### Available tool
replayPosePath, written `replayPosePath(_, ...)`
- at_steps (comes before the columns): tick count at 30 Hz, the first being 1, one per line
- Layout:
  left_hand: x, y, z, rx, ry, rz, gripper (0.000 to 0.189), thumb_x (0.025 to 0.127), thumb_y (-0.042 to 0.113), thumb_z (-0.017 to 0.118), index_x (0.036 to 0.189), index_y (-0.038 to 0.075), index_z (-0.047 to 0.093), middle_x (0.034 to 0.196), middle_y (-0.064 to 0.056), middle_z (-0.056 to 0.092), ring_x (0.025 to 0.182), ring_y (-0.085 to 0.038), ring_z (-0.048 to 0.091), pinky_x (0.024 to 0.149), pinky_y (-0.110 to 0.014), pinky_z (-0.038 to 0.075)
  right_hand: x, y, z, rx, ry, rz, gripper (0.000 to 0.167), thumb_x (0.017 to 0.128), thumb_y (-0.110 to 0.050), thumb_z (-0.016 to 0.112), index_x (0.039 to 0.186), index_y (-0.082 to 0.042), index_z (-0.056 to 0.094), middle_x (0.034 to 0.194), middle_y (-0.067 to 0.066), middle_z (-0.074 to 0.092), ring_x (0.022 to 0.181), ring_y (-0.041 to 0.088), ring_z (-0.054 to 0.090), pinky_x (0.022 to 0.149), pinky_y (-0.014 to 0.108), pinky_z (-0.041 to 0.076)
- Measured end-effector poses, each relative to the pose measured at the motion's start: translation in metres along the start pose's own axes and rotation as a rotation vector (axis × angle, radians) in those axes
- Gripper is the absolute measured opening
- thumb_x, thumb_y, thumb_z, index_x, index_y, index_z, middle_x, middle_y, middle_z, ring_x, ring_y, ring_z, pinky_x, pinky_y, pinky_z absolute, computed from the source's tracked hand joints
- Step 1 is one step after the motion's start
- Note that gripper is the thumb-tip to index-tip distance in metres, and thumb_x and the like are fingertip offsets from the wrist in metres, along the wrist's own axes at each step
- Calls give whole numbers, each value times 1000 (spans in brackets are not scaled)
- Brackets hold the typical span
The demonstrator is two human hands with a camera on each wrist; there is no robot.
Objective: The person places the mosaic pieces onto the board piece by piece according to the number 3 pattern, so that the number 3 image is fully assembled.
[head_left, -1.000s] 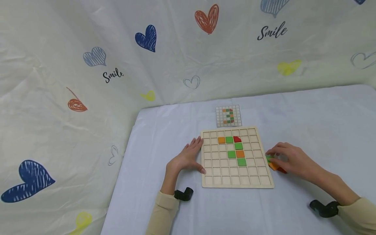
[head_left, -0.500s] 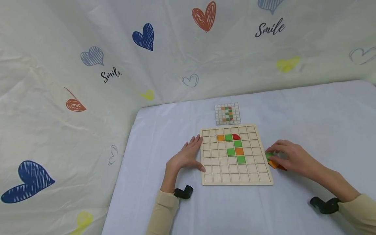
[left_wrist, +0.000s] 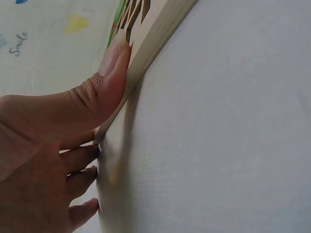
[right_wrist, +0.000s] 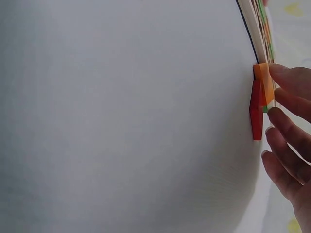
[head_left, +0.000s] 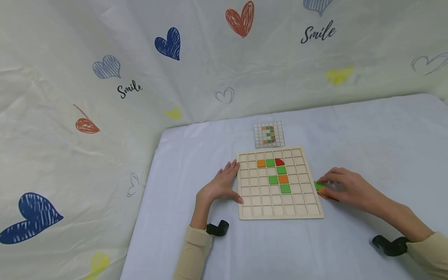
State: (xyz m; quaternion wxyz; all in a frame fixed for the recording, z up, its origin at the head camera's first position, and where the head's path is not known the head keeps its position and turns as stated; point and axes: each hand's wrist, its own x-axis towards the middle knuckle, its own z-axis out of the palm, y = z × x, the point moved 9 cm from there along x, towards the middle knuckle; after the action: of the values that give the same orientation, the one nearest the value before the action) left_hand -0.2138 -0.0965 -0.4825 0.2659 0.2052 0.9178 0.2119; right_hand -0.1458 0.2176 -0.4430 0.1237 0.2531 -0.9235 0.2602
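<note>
The right hand [head_left: 350, 188] half-hides a flat orange tile [right_wrist: 266, 87] beside the square, pale wooden grid board [head_left: 275, 190]; I can't tell whether it pinches it. The left hand [head_left: 221, 186], fingers splayed, merely touches the board's edge.

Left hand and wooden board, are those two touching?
Touching: in the left wrist view, the left hand rests its thumb on the edge of the wooden board.

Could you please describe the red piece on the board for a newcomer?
On the white table lies a pale grid board. In its second row from the far edge, the red piece is rightmost of three; unlike the square green piece beside it, it has one rounded corner.
</note>
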Motion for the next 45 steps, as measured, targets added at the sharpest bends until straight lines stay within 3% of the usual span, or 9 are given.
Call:
replayPosePath(10, 1, -1, 4, -7, -7, 3, 130, 72, 34, 95, 166, 10, 9, 174, -3, 1, 161, -22, -2, 132, -44, 5, -4, -1, 3, 14, 7, -1, 32, 64, -9, 95, 91, -13, 80, 89, -9, 67, 77, 5, 58, 61, 17, 46)
replayPosePath(22, 2, 0, 7, -8, -17, 2, 130, 72, 34, 95, 166, 11, 8, 174, -2, 1, 161, -20, -2, 132, -43, 5, -4, 0, 3, 7, 10, 14, 28, 67, -4, 91, 91, -15, 79, 90, -10, 67, 76, 4, 55, 63, 15, 48)
replayPosePath(30, 2, 2, 0, 9, 1, 4, 129, 73, 34, 94, 167, 10, 8, 174, -3, 1, 162, -22, -2, 132, -44, 5, 2, 4, -1, 7, -2, 27, 29, 69, -3, 90, 93, -14, 78, 89, -9, 66, 75, 3, 54, 59, 19, 50)
replayPosePath(37, 2, 1, -2, -6, 4, 0, 129, 73, 32, 95, 166, 9, 9, 174, -4, 2, 162, -23, -2, 132, -45, 4, -8, 9, -6, -1, 29, 13, 37, 62, -5, 94, 95, -12, 78, 86, -12, 65, 76, 2, 55, 63, 10, 44)
replayPosePath(45, 1, 0, 0, -13, -6, 3, 129, 73, 31, 95, 166, 9, 9, 174, -5, 2, 162, -23, -2, 132, -45, 4, -21, 17, -5, -31, -65, 87, 40, 60, -13, 98, 96, -10, 78, 91, -6, 68, 79, 9, 60, 64, 18, 54)
